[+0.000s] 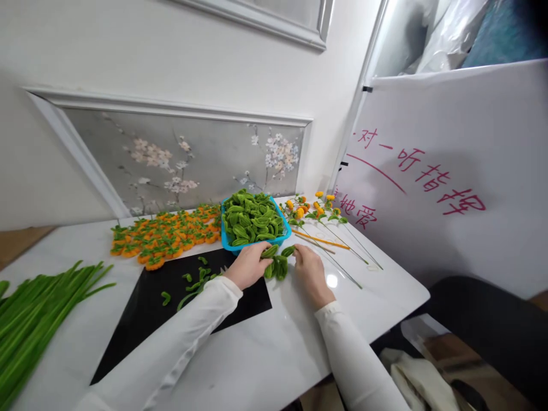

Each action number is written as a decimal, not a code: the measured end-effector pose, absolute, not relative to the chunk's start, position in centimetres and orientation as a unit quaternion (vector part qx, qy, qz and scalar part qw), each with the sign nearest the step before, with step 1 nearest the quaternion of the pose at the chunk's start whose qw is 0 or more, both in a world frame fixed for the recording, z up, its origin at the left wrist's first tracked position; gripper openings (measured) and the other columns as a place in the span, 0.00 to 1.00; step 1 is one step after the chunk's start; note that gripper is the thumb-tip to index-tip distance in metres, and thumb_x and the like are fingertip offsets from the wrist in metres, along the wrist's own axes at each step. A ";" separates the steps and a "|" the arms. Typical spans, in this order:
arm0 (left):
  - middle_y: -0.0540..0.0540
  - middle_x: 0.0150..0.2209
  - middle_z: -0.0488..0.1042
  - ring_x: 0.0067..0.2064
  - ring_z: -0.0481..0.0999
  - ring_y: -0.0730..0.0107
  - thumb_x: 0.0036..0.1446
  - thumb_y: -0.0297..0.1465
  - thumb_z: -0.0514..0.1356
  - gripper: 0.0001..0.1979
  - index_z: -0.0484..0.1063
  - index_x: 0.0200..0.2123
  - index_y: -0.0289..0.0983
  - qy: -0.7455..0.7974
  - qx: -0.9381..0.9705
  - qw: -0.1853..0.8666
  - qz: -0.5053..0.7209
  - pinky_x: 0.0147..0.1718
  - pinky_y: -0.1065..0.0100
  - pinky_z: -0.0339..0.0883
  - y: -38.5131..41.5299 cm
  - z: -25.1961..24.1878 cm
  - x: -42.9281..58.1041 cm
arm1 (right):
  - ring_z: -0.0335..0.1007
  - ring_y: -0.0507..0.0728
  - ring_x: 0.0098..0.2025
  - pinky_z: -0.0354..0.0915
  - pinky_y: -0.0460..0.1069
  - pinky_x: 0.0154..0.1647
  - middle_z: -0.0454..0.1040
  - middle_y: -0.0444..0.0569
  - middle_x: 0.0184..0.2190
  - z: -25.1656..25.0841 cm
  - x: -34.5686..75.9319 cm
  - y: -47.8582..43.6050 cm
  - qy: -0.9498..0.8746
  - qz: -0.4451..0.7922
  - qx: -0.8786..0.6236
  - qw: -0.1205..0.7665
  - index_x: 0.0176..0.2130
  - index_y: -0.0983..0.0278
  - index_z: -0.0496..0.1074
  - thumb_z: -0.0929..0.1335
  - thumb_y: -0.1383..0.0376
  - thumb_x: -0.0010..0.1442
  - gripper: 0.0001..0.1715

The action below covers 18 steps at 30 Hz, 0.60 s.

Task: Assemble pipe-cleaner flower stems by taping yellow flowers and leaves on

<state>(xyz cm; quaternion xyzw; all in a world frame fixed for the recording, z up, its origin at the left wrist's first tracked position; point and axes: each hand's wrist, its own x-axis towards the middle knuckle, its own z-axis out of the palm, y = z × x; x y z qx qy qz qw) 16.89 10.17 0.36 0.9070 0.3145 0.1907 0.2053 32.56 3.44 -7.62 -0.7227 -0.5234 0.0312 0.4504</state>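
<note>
My left hand (247, 266) and my right hand (311, 272) rest on the white table (274, 354), both closed around a small bunch of green pipe-cleaner leaves (277, 263) held between them. Just behind the hands stands a blue basket (283, 218) heaped with more green leaves (252, 218). A few loose green leaf pieces (192, 281) lie on the black mat (149, 308) under my left forearm.
Orange pipe-cleaner flowers (162, 237) lie in a pile behind the mat. A bundle of long green stems (34, 314) sits at the left edge. Finished yellow-orange flowers on wire stems (319, 214) lie right of the basket. A white board with red writing (428, 182) stands at the right.
</note>
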 end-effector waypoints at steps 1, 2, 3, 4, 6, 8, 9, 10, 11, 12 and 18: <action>0.44 0.34 0.78 0.38 0.76 0.57 0.52 0.28 0.56 0.10 0.73 0.38 0.38 0.315 0.904 0.215 0.193 0.39 0.62 0.67 10.3 0.0 16.9 | 0.71 0.58 0.41 0.63 0.51 0.44 0.77 0.55 0.41 -7.7 32.6 3.5 -0.528 0.031 -0.726 0.440 0.47 0.65 0.72 0.58 0.70 0.59 0.21; 0.44 0.35 0.78 0.38 0.76 0.58 0.52 0.28 0.56 0.11 0.73 0.39 0.38 0.317 0.900 0.225 0.196 0.39 0.62 0.68 10.4 -0.3 16.8 | 0.72 0.58 0.41 0.63 0.50 0.43 0.77 0.54 0.40 -7.7 32.6 3.6 -0.535 0.033 -0.727 0.430 0.48 0.65 0.72 0.59 0.72 0.57 0.22; 0.44 0.36 0.78 0.37 0.77 0.58 0.53 0.29 0.56 0.12 0.73 0.40 0.38 0.322 0.896 0.234 0.200 0.39 0.62 0.68 10.5 -0.5 16.7 | 0.72 0.58 0.40 0.63 0.49 0.43 0.77 0.53 0.39 -7.8 32.6 3.6 -0.542 0.036 -0.726 0.421 0.49 0.65 0.72 0.59 0.73 0.55 0.24; 0.43 0.38 0.78 0.36 0.77 0.59 0.53 0.29 0.56 0.12 0.73 0.41 0.38 0.328 0.890 0.243 0.205 0.38 0.62 0.69 10.6 -0.8 16.6 | 0.72 0.57 0.40 0.63 0.49 0.42 0.78 0.52 0.38 -7.9 32.6 3.6 -0.548 0.039 -0.726 0.415 0.51 0.65 0.70 0.60 0.75 0.53 0.27; 0.40 0.42 0.77 0.33 0.78 0.62 0.55 0.28 0.54 0.14 0.72 0.44 0.36 0.344 0.875 0.263 0.217 0.35 0.63 0.71 10.6 -1.1 16.4 | 0.72 0.57 0.38 0.63 0.48 0.40 0.78 0.50 0.37 -8.0 32.6 3.5 -0.553 0.042 -0.726 0.407 0.55 0.65 0.67 0.60 0.76 0.50 0.33; 0.38 0.45 0.76 0.30 0.78 0.64 0.56 0.27 0.52 0.16 0.71 0.47 0.35 0.357 0.858 0.287 0.232 0.30 0.64 0.73 10.5 -1.2 16.3 | 0.72 0.57 0.37 0.63 0.48 0.38 0.78 0.49 0.36 -8.2 32.7 3.4 -0.548 0.041 -0.731 0.405 0.59 0.66 0.63 0.60 0.77 0.48 0.37; 0.38 0.45 0.76 0.30 0.79 0.65 0.56 0.26 0.51 0.17 0.71 0.47 0.35 0.360 0.851 0.298 0.240 0.29 0.65 0.73 10.4 -1.2 16.2 | 0.72 0.57 0.36 0.63 0.48 0.38 0.78 0.49 0.36 -8.2 32.8 3.3 -0.543 0.039 -0.734 0.406 0.59 0.67 0.61 0.60 0.77 0.48 0.38; 0.38 0.45 0.76 0.31 0.79 0.65 0.57 0.26 0.51 0.16 0.72 0.47 0.36 0.361 0.844 0.308 0.249 0.28 0.66 0.74 10.3 -1.1 16.0 | 0.72 0.57 0.36 0.64 0.48 0.38 0.78 0.49 0.36 -8.2 32.9 3.2 -0.538 0.036 -0.737 0.407 0.60 0.67 0.61 0.60 0.76 0.47 0.39; 0.39 0.45 0.76 0.32 0.79 0.65 0.57 0.27 0.50 0.16 0.72 0.46 0.37 0.361 0.838 0.316 0.261 0.28 0.66 0.74 10.1 -1.1 15.6 | 0.72 0.57 0.36 0.64 0.48 0.38 0.78 0.49 0.36 -8.3 33.1 3.2 -0.535 0.034 -0.739 0.408 0.59 0.68 0.61 0.60 0.76 0.47 0.39; 0.40 0.45 0.76 0.33 0.79 0.64 0.58 0.28 0.51 0.15 0.73 0.45 0.38 0.361 0.832 0.321 0.274 0.30 0.66 0.75 9.9 -0.9 15.1 | 0.73 0.57 0.36 0.64 0.48 0.38 0.78 0.49 0.35 -8.3 33.2 3.1 -0.532 0.031 -0.740 0.410 0.59 0.68 0.62 0.60 0.76 0.47 0.38; 0.44 0.33 0.79 0.32 0.79 0.62 0.58 0.35 0.53 0.13 0.75 0.38 0.38 0.395 0.780 0.349 0.337 0.31 0.65 0.75 7.9 -0.5 8.6 | 0.73 0.57 0.35 0.65 0.51 0.39 0.77 0.50 0.34 -8.9 32.8 2.0 -0.533 0.013 -0.725 0.436 0.57 0.69 0.64 0.57 0.74 0.52 0.33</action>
